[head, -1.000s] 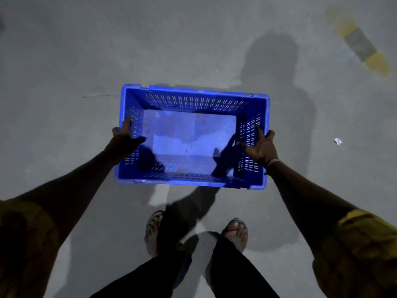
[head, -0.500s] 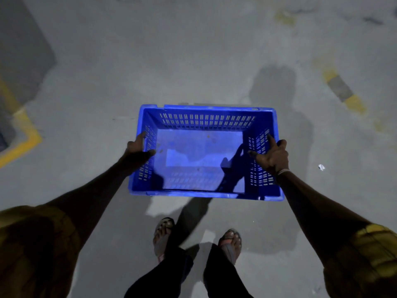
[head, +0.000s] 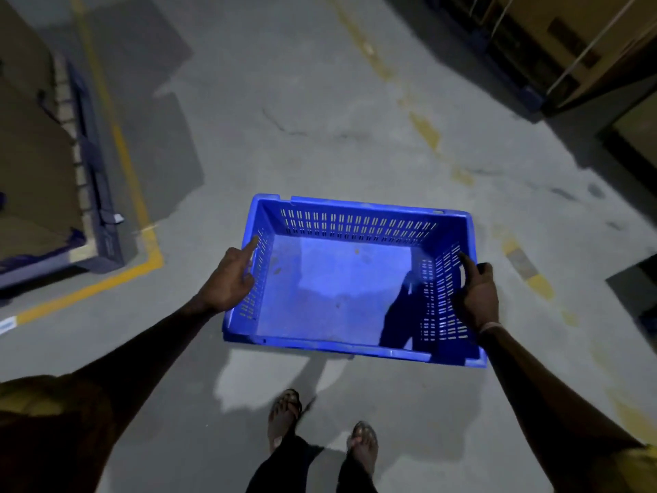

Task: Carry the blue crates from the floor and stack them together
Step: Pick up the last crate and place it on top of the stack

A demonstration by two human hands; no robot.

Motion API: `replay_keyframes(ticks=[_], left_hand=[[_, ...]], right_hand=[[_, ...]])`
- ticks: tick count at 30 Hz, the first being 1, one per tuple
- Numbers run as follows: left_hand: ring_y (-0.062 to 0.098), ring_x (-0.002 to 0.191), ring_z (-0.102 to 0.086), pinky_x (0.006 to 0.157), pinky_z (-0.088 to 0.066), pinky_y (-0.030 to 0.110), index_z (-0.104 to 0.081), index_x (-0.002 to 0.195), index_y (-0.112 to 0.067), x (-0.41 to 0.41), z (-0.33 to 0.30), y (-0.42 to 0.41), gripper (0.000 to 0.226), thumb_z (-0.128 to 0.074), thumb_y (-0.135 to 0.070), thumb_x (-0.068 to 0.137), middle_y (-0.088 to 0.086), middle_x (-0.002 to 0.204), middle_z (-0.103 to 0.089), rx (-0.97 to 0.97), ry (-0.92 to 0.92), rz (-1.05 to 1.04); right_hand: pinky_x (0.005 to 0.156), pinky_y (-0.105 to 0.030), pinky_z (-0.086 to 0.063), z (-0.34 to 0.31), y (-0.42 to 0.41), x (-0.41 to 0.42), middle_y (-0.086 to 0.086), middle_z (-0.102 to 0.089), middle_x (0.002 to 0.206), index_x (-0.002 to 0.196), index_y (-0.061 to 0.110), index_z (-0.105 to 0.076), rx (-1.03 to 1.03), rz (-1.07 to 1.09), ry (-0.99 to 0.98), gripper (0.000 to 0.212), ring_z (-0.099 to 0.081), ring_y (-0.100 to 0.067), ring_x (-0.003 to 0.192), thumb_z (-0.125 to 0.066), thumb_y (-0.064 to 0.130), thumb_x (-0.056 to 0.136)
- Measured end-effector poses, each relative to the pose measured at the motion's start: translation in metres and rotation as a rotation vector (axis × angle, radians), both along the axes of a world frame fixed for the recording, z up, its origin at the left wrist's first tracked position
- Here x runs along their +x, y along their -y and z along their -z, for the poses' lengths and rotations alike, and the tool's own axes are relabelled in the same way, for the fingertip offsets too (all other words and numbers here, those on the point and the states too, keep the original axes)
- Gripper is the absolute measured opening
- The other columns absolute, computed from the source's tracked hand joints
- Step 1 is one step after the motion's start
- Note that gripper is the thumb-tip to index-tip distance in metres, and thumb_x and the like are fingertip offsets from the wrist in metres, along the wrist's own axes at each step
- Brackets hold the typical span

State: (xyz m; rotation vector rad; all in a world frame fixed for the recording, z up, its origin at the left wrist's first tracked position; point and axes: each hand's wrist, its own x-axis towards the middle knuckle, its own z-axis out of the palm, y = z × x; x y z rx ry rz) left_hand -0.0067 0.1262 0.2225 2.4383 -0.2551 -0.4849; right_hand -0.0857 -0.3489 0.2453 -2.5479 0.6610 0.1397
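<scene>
Head view is showing the crate point(head: 341, 279) being held level above the floor point(head: 284, 119), clear of the feet. Left hand point(head: 231, 279) and right hand point(head: 478, 297) are gripping opposite short walls, balancing its load for carrying.

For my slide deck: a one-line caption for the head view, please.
Both hands, left hand and right hand, grip an empty blue crate by its short sides above a concrete floor.
</scene>
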Motion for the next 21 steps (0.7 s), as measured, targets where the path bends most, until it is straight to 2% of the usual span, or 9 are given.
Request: replay_keyframes(ticks=[4,8,10,12,13,16,18,21], left_hand=[[0.017,0.097,-0.044,0.084,-0.033,0.022,-0.011,0.162,-0.017,-0.020,-0.072,-0.035,0.079,-0.050,0.000,0.096,0.012,0.112,-0.043,0.017,0.094,-0.066],[0.028,0.094,-0.051,0.084,-0.044,0.038,-0.006,0.163,-0.027,-0.057,-0.137,-0.065,0.075,-0.045,-0.006,0.102,0.007,0.115,-0.037,0.019,0.153,-0.124],[0.029,0.095,-0.051,0.087,-0.044,0.039,-0.007,0.163,-0.027,-0.079,-0.166,-0.077,0.074,-0.043,-0.005,0.102,0.009,0.115,-0.038,0.011,0.194,-0.169],[0.029,0.100,-0.052,0.089,-0.043,0.038,-0.009,0.163,-0.028,-0.107,-0.190,-0.086,0.073,-0.043,-0.005,0.103,0.011,0.118,-0.040,-0.005,0.218,-0.242],[0.030,0.104,-0.053,0.088,-0.043,0.036,-0.011,0.162,-0.028,-0.121,-0.201,-0.090,0.072,-0.043,-0.005,0.102,0.013,0.122,-0.042,-0.013,0.230,-0.286],[0.031,0.125,-0.051,0.094,-0.038,0.031,-0.020,0.162,-0.023,-0.166,-0.226,-0.103,0.069,-0.046,-0.003,0.101,0.018,0.141,-0.046,-0.032,0.291,-0.401],[0.031,0.133,-0.048,0.100,-0.037,0.031,-0.027,0.160,-0.021,-0.200,-0.236,-0.110,0.066,-0.049,-0.003,0.101,0.017,0.147,-0.047,-0.044,0.336,-0.480],[0.029,0.136,-0.047,0.106,-0.040,0.037,-0.037,0.156,-0.026,-0.253,-0.244,-0.122,0.062,-0.052,-0.005,0.100,0.012,0.150,-0.047,-0.104,0.366,-0.629]], right_hand=[[0.083,-0.043,-0.050,-0.072,-0.024,-0.003,-0.021,-0.044,0.126,0.151,0.016,-0.041,0.017,-0.106,0.096,0.079,-0.060,-0.043,0.096,-0.054,-0.012,0.078],[0.078,-0.043,-0.050,-0.126,-0.044,-0.012,-0.021,-0.044,0.128,0.153,0.017,-0.037,0.036,-0.269,0.183,0.081,-0.060,-0.040,0.091,-0.056,-0.010,0.079],[0.073,-0.035,-0.047,-0.146,-0.052,-0.016,-0.016,-0.044,0.127,0.153,0.020,-0.037,0.042,-0.326,0.217,0.082,-0.061,-0.032,0.084,-0.057,-0.010,0.079],[0.068,-0.024,-0.042,-0.165,-0.062,-0.018,-0.012,-0.044,0.123,0.153,0.022,-0.038,0.065,-0.370,0.260,0.080,-0.059,-0.014,0.071,-0.056,-0.008,0.081],[0.066,-0.022,-0.042,-0.175,-0.067,-0.019,-0.013,-0.045,0.122,0.152,0.021,-0.038,0.070,-0.400,0.283,0.079,-0.059,-0.012,0.069,-0.056,-0.007,0.081],[0.070,-0.030,-0.042,-0.200,-0.083,-0.026,-0.016,-0.046,0.116,0.151,0.013,-0.039,0.040,-0.534,0.361,0.077,-0.059,-0.033,0.079,-0.058,-0.006,0.079],[0.073,-0.030,-0.042,-0.215,-0.094,-0.031,-0.016,-0.048,0.114,0.150,0.013,-0.041,0.043,-0.579,0.402,0.073,-0.058,-0.036,0.083,-0.054,-0.006,0.081],[0.074,-0.023,-0.036,-0.230,-0.117,-0.034,-0.016,-0.051,0.111,0.149,0.012,-0.044,0.090,-0.651,0.437,0.069,-0.059,-0.035,0.082,-0.052,-0.007,0.083]])
